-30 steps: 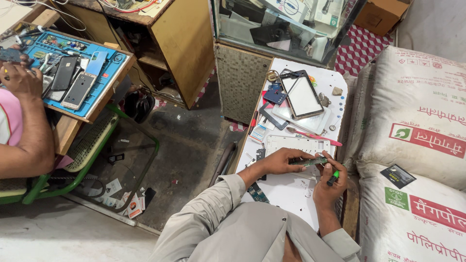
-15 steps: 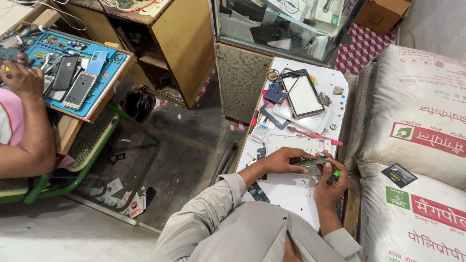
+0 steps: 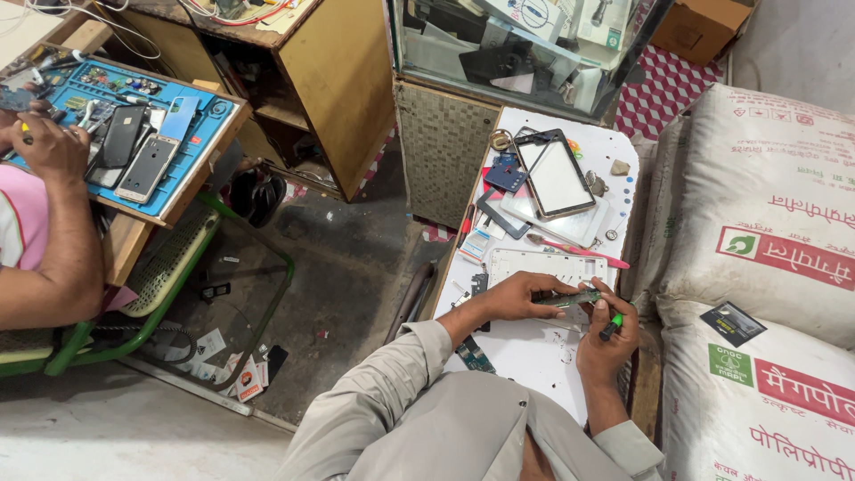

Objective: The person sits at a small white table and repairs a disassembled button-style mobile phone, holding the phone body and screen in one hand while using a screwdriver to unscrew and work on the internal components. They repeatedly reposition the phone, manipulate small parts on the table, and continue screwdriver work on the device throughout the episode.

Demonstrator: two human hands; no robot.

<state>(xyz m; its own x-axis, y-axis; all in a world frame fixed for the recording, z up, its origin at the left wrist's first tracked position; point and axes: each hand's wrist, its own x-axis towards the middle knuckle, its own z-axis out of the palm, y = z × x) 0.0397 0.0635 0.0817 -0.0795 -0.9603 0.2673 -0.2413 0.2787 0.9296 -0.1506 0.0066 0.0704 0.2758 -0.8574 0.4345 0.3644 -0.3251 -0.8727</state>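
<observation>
gripping circuit board (image 3: pixel 570 298), left hand (image 3: pixel 517 297) fingers

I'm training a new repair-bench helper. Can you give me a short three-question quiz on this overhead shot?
1. True or false: the left hand rests on a green circuit board.
2. The right hand has its grip on: A) a green-handled screwdriver B) a hammer C) a cup
3. What colour is the co-worker's work mat?

Key: 1 true; 2 A; 3 blue.
</observation>
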